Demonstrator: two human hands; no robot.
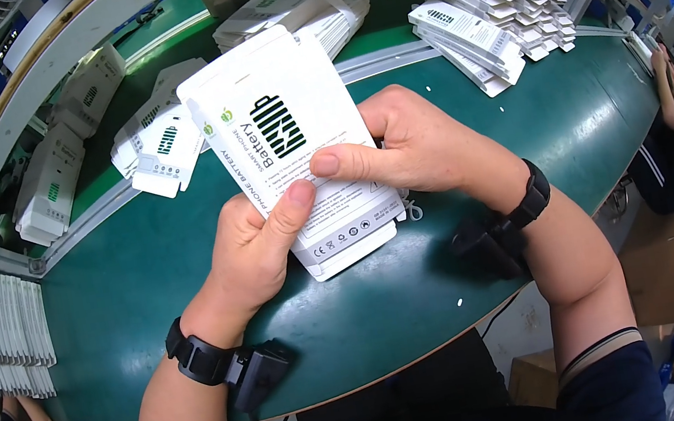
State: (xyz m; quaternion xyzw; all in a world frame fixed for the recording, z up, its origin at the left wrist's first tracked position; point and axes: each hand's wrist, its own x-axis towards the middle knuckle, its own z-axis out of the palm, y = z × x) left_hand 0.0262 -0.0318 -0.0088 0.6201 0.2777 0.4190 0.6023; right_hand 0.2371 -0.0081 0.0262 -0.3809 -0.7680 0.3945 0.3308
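Both my hands hold a flat, folded white carton (312, 82) with black and green print, tilted above the green table. My left hand (249, 255) grips its lower left edge, thumb pressed on the printed face. My right hand (418, 140) is closed on the right edge, its thumb lying across the face close to the left thumb. The fingers behind the carton are mostly hidden. Flaps stick out at the carton's top and bottom ends. Each wrist wears a black strap with a small black device.
Flat cartons are stacked at the left edge (3, 325) and the back right (489, 1). More carton bundles (282, 3) lie at the back middle, and several white boxes (51, 185) stand back left. A metal rail (388, 61) crosses the green table (137, 286). Other people work at both sides.
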